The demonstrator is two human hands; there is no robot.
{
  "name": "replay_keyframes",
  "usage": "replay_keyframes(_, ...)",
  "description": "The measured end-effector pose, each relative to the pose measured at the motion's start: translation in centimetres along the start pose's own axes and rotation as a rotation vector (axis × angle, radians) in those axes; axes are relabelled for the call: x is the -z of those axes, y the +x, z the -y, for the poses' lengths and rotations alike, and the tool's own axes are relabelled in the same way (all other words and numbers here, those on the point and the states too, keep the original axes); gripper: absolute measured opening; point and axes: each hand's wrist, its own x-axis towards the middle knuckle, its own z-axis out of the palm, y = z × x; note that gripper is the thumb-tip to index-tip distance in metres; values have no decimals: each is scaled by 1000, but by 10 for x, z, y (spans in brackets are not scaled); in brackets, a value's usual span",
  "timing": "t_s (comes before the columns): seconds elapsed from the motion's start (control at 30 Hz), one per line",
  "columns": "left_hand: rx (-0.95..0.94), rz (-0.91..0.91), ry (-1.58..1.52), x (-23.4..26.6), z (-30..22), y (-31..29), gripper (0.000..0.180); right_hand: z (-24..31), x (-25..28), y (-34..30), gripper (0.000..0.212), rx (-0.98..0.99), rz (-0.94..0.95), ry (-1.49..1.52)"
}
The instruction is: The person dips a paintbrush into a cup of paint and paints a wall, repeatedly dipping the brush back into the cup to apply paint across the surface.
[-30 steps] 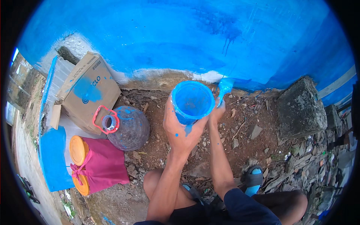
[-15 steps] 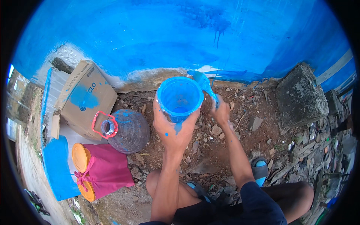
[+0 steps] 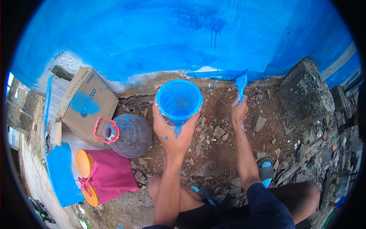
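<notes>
There is one tub [image 3: 178, 97], one brush [image 3: 241, 84], one cardboard box [image 3: 89, 108], one bottle [image 3: 133, 136] and two orange lids [image 3: 84, 163].

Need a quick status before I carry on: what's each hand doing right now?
Left hand: closed around the blue bucket, holding it.
Right hand: closed, holding the paint-covered brush.
</notes>
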Motion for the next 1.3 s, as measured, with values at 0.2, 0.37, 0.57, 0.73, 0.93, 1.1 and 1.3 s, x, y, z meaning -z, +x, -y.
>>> replay_keyframes(0.2, 27, 18, -33, -10, 5, -3, 74, 60, 9, -82, 22, 273, 342, 221)
replay_keyframes(0.37, 23, 22, -17, -8, 2, -4, 74, 23, 18, -62, 23, 172, 233, 156)
replay_keyframes(0.57, 30, 2, -31, -5, -1, 1, 73, -9, -9, -20, 23, -154, -151, 97)
replay_keyframes(0.73, -1, -10, -4, -4, 4, 2, 71, 65, -31, -78, 22, -66, 187, 367)
replay_keyframes(0.93, 24, -19, -25, -4, 1, 2, 72, 74, -2, -107, 25, -121, 202, 475)
replay_keyframes(1.1, 48, -57, -5, 6, -4, 5, 74, 58, -39, -70, 29, -372, -96, 421)
replay_keyframes(1.3, 20, -54, -6, 12, 13, 5, 75, 134, -58, -104, 30, -336, 182, 605)
